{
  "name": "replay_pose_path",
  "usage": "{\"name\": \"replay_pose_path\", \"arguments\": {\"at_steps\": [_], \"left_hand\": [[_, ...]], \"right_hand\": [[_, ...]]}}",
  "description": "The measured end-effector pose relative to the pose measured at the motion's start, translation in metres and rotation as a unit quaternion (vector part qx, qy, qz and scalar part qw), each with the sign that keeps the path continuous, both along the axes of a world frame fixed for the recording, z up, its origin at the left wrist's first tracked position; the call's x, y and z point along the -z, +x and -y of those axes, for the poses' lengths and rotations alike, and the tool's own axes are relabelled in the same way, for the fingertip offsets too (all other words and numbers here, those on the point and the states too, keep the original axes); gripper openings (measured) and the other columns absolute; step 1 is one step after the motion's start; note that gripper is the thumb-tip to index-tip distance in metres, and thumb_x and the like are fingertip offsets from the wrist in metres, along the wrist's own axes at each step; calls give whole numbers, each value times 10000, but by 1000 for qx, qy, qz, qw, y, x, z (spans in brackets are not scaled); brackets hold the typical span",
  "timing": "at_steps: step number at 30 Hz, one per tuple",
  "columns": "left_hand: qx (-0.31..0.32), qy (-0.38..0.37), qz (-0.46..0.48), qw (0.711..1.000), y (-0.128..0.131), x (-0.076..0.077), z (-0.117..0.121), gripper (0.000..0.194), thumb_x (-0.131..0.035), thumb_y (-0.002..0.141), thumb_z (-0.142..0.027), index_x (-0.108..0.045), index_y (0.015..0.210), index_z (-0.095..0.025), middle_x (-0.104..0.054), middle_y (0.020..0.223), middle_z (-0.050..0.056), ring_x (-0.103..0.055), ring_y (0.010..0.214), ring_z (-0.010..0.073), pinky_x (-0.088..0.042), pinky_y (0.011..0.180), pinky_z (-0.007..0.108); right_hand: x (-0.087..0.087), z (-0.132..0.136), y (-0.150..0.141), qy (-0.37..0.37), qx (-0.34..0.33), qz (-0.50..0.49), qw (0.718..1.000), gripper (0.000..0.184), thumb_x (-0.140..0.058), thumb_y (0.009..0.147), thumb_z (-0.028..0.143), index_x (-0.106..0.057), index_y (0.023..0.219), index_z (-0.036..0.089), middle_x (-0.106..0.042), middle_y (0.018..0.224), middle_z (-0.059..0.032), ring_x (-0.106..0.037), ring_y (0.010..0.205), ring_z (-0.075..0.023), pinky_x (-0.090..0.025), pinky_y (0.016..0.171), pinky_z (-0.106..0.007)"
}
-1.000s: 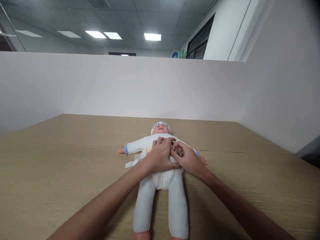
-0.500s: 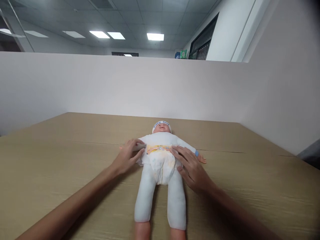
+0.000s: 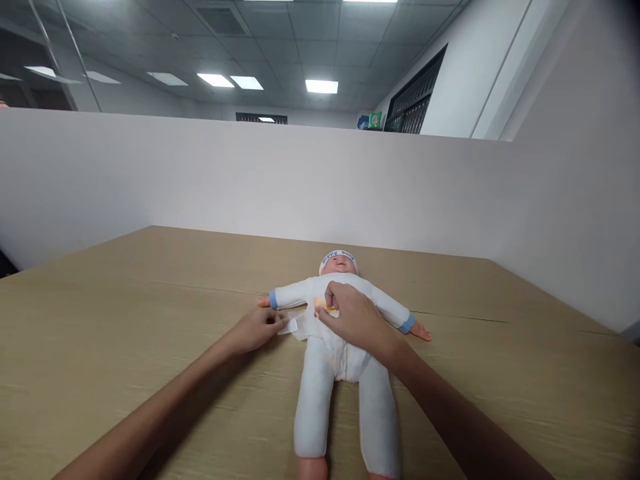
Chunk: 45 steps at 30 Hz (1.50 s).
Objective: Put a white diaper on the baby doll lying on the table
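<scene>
A baby doll (image 3: 313, 387) in a white suit with blue cuffs and a printed headband lies on its back, legs toward me. Around its hips is a white diaper (image 3: 345, 363) with an orange-yellow patterned waistband. Left of the doll's waist, my left hand (image 3: 257, 330) pinches the diaper's side tab (image 3: 290, 327), stretched outward. My right hand (image 3: 357, 317) lies over the doll's belly, its fingers curled and thumb at the diaper's front waistband (image 3: 323, 307), which it seems to grip. The hand hides the right part of that waistband.
The doll lies on a wide tan tabletop (image 3: 150, 347) with a seam across it. A white partition (image 3: 250, 173) rises behind the table, and another white wall (image 3: 565, 213) stands on the right.
My left hand has moved away from the doll's side and now pulls the tab outward. My right hand has shifted from the diaper's right side to its front middle. The view has tilted slightly.
</scene>
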<state>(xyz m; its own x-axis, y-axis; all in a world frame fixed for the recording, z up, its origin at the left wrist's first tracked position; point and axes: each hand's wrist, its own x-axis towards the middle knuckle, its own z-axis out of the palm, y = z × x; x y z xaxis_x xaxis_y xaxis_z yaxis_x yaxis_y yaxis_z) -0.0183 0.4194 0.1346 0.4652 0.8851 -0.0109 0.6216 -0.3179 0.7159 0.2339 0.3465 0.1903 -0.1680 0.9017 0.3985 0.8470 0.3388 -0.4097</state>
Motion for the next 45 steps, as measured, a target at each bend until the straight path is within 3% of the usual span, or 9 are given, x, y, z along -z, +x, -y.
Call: {"name": "replay_pose_path", "arguments": {"at_steps": [3, 8, 13, 17, 23, 30, 35, 40, 45], "left_hand": [[40, -62, 79, 994, 3, -23, -4, 578, -597, 869, -737, -429, 654, -226, -362, 656, -45, -316, 640, 148, -221, 631, 313], [65, -61, 110, 990, 41, -55, -1, 580, -662, 845, -714, -471, 637, -208, -374, 661, -43, -313, 657, 140, -219, 642, 311], [81, -96, 150, 981, 81, -47, 1, 462, -674, 859, -605, -595, 663, -194, -503, 663, -29, -401, 662, 152, -274, 643, 311], [96, -101, 207, 968, 89, -38, 1, 490, -616, 910, -618, -587, 667, -192, -536, 694, -11, -456, 701, 166, -346, 688, 322], [95, -108, 306, 941, 77, -34, 21, 446, -676, 949, -625, -580, 1114, -222, -655, 946, 8, -586, 833, 176, -463, 799, 332], [66, 18, 258, 964, 66, -23, 47, 374, -762, 942, -496, -544, 1097, -234, -560, 1026, -16, -492, 769, 125, -415, 714, 292], [46, 119, 221, 967, 51, -38, 87, 209, -683, 1016, -411, -586, 1072, -234, -608, 1000, -9, -514, 821, 153, -421, 758, 311], [242, 119, 76, 960, 44, -50, 138, 193, -563, 1093, -384, -674, 1013, -249, -725, 1003, 0, -586, 998, 207, -412, 907, 367], [203, 141, -59, 967, 54, -35, 134, 332, -565, 1084, -456, -626, 854, -225, -675, 837, 1, -591, 932, 229, -369, 889, 396]], "right_hand": [[4, -3, 1, -5, 4, 6, 1000, 282, -636, 932, 273, -394, 787, 258, -591, 809, 18, -531, 760, -194, -322, 662, -325], [5, 0, 5, -5, -21, 3, 1000, 284, -606, 949, 277, -404, 750, 253, -577, 805, 12, -537, 809, -201, -352, 712, -334], [-6, 7, 14, -49, -47, -38, 997, 286, -710, 918, 375, -494, 784, 243, -615, 874, 5, -563, 834, -198, -394, 757, -339], [-10, 6, 19, -69, -43, -51, 995, 347, -585, 1020, 362, -449, 723, 244, -577, 785, 18, -525, 776, -183, -363, 712, -331], [-5, -1, 26, -74, -56, -54, 994, 322, -513, 1029, 303, -460, 718, 239, -541, 756, 30, -488, 729, -167, -328, 679, -323], [1, -5, 28, 10, -23, -87, 996, 244, -500, 867, 98, -350, 772, 266, -471, 772, 41, -459, 732, -174, -335, 685, -319], [-6, 60, 15, 107, -50, -110, 987, 186, -504, 941, 117, -423, 850, 257, -504, 851, 17, -515, 813, -189, -396, 745, -327], [17, 144, 24, -56, -119, -86, 988, 81, -558, 1024, 185, -551, 1038, 264, -645, 1011, 11, -611, 787, -146, -491, 729, -278], [49, 135, 56, -79, -27, -84, 993, 65, -582, 1036, 280, -634, 1063, 252, -698, 933, -5, -664, 776, -179, -515, 745, -310]]}}
